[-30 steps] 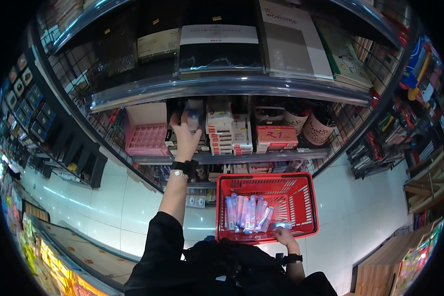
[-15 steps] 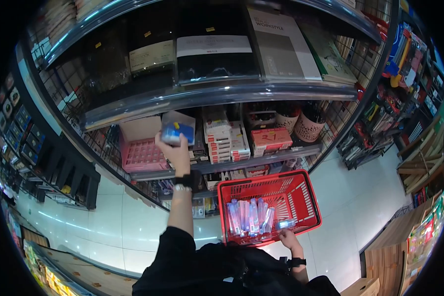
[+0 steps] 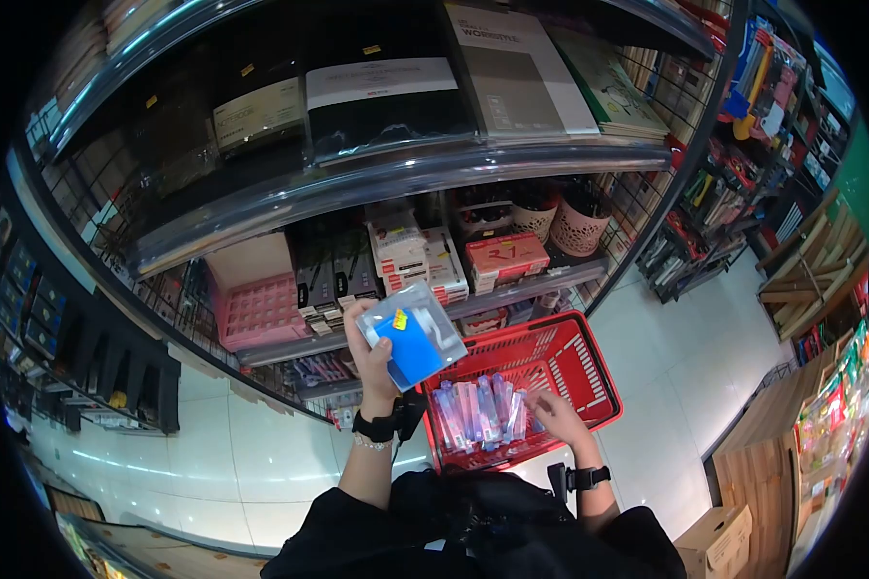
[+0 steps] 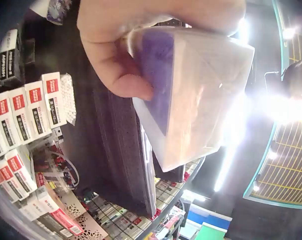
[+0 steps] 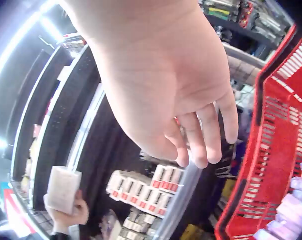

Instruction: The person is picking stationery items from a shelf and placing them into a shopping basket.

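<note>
A clear box with a blue block and a yellow sticker [image 3: 420, 338] is gripped by my left hand [image 3: 375, 362], in front of the shelf and over the red basket's [image 3: 603, 386] left corner. The left wrist view shows my thumb [image 4: 133, 87] bent against the box [image 4: 203, 95]. Above the basket's near side, my right hand [image 3: 558, 420] holds nothing, its fingers loosely bent; the right wrist view shows its palm [image 5: 161, 85]. Several pink and purple packaged items [image 3: 483, 410] lie inside the basket.
Shelves hold notebooks [image 3: 386, 106], a pink tray [image 3: 261, 309], white boxes [image 3: 396, 241], a red box [image 3: 507, 256] and perforated pink cups [image 3: 579, 227]. A shelf rail [image 3: 406, 179] runs above them. A cardboard box [image 3: 719, 545] sits at the lower right.
My left hand has brought the clear box off the shelf, down and right toward the basket. My right hand has moved from the basket's near rim to just above its contents.
</note>
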`<action>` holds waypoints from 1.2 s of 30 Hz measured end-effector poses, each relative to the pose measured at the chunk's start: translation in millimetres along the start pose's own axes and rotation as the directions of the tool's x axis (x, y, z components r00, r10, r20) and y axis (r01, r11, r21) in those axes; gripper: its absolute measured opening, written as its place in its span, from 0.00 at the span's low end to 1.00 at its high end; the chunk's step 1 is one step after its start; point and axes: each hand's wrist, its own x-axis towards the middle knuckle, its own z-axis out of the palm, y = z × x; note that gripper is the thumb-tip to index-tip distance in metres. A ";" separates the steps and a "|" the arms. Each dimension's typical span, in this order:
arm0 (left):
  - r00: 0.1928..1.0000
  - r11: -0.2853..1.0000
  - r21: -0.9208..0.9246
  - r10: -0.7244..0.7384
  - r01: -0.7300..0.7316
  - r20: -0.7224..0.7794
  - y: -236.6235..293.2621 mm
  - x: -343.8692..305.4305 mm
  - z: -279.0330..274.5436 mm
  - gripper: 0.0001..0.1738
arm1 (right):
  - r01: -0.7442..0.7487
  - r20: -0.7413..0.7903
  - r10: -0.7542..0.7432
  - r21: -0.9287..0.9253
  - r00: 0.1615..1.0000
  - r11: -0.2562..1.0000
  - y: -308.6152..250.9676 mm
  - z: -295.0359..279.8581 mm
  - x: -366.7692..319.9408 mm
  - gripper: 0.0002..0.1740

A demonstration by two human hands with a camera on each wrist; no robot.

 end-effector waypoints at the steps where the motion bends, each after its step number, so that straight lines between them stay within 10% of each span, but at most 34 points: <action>1: 1.000 1.000 0.000 -0.006 0.006 0.008 0.8 -2.0 3.3 0.34 | 0.063 0.008 -0.063 0.020 0.998 0.998 -17.3 -2.1 3.0 0.14; 11: 0.903 0.970 0.229 -0.166 0.078 0.397 -8.9 -32.9 21.2 0.32 | 0.442 -0.061 -0.440 0.212 0.896 0.872 -135.4 -1.3 2.3 0.46; 13: 0.865 0.952 0.306 -0.172 0.023 0.471 -14.8 -36.8 21.6 0.32 | 0.478 -0.057 -0.485 -0.104 0.872 0.872 -136.9 -3.0 -0.2 0.49; 27: 0.626 0.830 0.516 -0.521 0.212 0.580 -40.2 -68.2 39.6 0.31 | 0.300 -0.170 -0.319 -0.127 0.932 0.945 -87.5 -18.6 -23.8 0.31; 30: 0.518 0.806 0.586 -0.467 -0.083 0.716 -47.4 -77.9 46.6 0.31 | 0.309 -0.100 -0.333 -0.202 0.937 0.929 -70.2 -22.8 -28.0 0.28; 36: 0.414 0.751 0.638 -0.533 -0.168 0.738 -54.0 -98.2 53.2 0.32 | 0.245 0.071 -0.240 -0.088 0.968 0.965 -47.7 -24.6 -32.4 0.26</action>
